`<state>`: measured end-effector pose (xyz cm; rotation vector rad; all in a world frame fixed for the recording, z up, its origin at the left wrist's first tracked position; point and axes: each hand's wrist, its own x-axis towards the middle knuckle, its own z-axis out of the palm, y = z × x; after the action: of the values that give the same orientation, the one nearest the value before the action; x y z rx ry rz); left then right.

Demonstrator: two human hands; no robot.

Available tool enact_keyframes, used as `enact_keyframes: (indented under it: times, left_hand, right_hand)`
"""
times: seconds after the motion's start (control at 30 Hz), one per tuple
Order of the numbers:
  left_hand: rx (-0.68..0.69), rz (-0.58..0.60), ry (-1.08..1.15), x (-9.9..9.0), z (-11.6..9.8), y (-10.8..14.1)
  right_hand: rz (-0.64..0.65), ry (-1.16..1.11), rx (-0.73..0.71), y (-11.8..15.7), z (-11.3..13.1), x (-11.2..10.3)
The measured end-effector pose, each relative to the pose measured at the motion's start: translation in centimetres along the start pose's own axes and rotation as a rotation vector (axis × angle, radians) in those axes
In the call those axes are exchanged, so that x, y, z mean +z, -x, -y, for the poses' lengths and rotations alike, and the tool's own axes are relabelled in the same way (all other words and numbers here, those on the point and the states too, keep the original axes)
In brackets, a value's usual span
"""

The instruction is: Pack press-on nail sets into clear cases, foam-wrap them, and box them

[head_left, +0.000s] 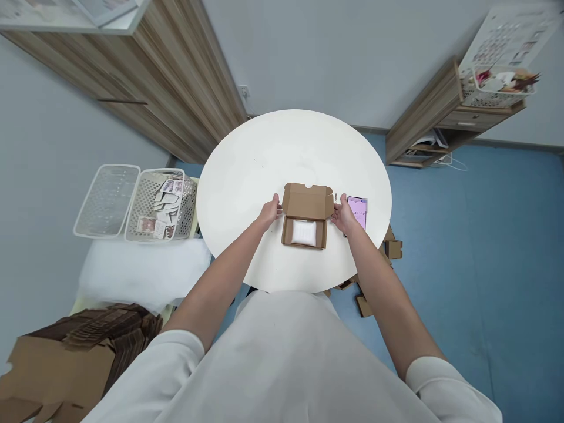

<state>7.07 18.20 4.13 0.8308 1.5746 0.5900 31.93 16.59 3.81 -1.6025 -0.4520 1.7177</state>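
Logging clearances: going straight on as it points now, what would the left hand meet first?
The left hand would probably meet the open cardboard lid first; depth is unclear, so they may be touching.

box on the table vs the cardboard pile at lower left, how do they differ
The box is folded into shape with its lid raised; the pile is flattened cardboard. The box is single and holds a white packet; the pile is many pieces stacked together. Both are brown cardboard.
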Motion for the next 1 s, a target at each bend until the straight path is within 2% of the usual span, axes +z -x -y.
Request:
enact_keyframes:
  times: [0.13,0.3,0.43,0.67,0.77,0.87,1.0]
  left_hand:
    - [0.026,0.073,0.000,0.8,-0.4,0.2]
    - [0.116,0.111,0.065,0.6,-0.9,1.5]
    - [0.130,0.140,0.142,-0.1,-0.9,2.9]
    - [0.107,0.213,0.193,-0.9,0.0,4.3]
    - [0.093,0.205,0.194,-1.3,0.5,4.8]
    - [0.079,0.204,0.087,-1.7,0.8,5.5]
    - [0.107,0.255,-0.069,-1.9,1.1,6.9]
  right_hand:
    - [0.093,-0.003,-0.009,0.2,0.6,1.0]
    - [0.205,0.056,-0.180,1.9,0.8,2.0]
    - [0.228,0.088,-0.278,3.6,0.5,2.2]
    - [0.132,0.164,-0.257,4.4,-1.2,1.7]
    - [0.149,0.144,-0.252,4.5,-2.2,1.1]
    - [0.195,0.139,-0.242,5.0,-3.2,0.5]
    - [0.182,0.181,-0.228,6.0,-4.4,0.0]
